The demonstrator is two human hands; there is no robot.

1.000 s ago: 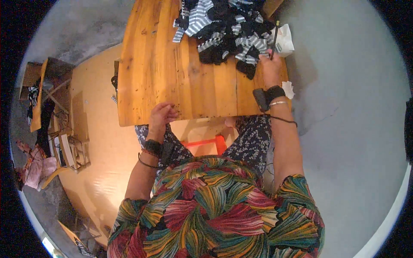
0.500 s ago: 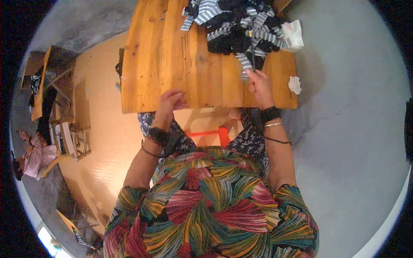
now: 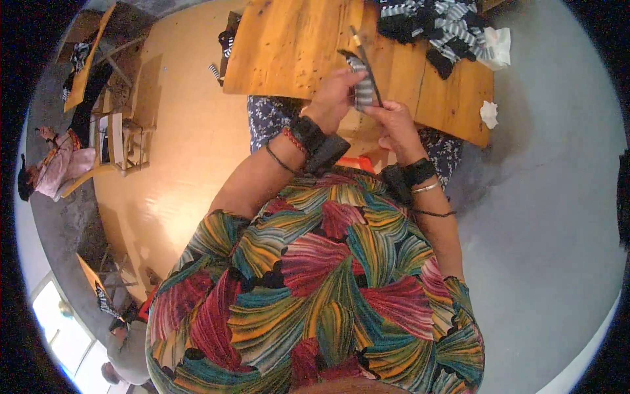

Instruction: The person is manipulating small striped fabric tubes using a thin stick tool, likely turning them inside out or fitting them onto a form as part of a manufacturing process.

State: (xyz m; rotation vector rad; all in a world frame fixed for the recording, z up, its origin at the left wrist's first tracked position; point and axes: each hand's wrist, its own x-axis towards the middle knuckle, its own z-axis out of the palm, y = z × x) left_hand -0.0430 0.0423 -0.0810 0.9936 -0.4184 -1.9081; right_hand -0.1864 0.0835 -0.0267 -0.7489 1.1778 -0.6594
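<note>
In front of me, over the near edge of the wooden table [image 3: 282,52], my left hand [image 3: 333,97] grips a small grey-and-white striped knitted piece [image 3: 361,88] with a dark end. Beside it, my right hand [image 3: 397,126] is closed round the lower end of a slender dark rod-like tool [image 3: 366,65] with a yellowish band near its top. The rod slants up along the right side of the striped piece; whether they touch I cannot tell. A pile of black and striped knitted pieces [image 3: 453,29] lies at the table's far right.
A white packet [image 3: 500,49] stands beside the pile, and a crumpled white scrap [image 3: 489,114] lies at the table's right edge. Part of a red stool [image 3: 357,162] shows below. Far left, a person in pink [image 3: 75,161] sits near another table; another person [image 3: 128,354] is lower left.
My left hand has risen to the right and now grips a striped piece, which is away from the pile. My right hand still holds the rod. The view has shifted left.
</note>
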